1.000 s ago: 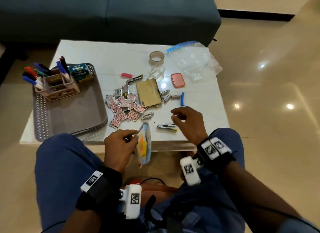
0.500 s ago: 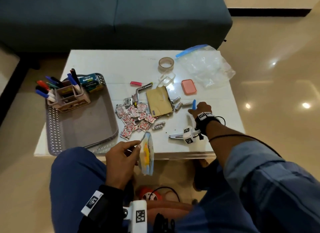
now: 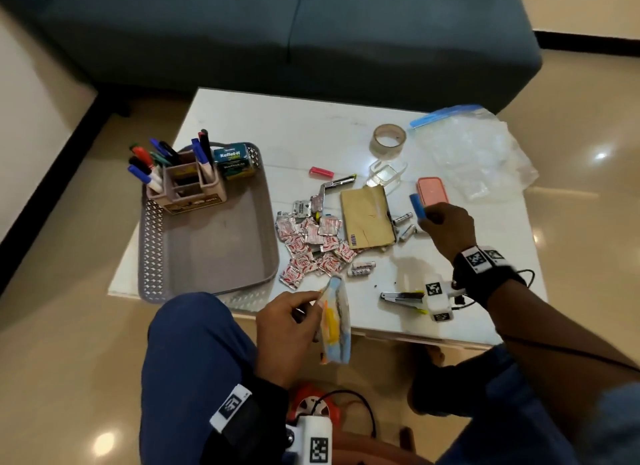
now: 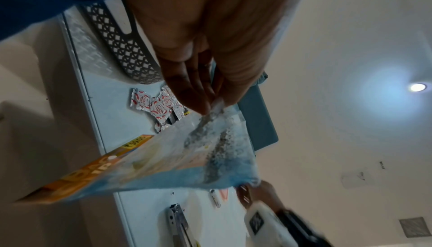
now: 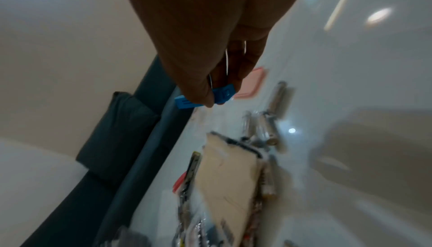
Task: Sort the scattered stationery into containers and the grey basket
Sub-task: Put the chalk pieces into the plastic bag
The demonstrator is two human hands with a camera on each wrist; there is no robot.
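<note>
- Right hand (image 3: 446, 227) has reached forward and now pinches a blue clip (image 3: 417, 205) in its fingers, lifted off the tabletop (image 3: 450, 312).
- Left hand (image 3: 289, 333) still pinches the open packet (image 3: 335, 321), probably the clip's destination.

Grey basket (image 3: 152, 243) with a lattice-pattern rim, on a white table (image 3: 263, 125); right of the basket, silver sachets (image 3: 311, 239) printed in red and a tan envelope (image 3: 367, 218). Further right of the basket, a blue clip (image 3: 416, 205) beside a pink lid (image 3: 433, 191). Below the sachets, an orange-and-blue packet (image 3: 334, 322).
</note>
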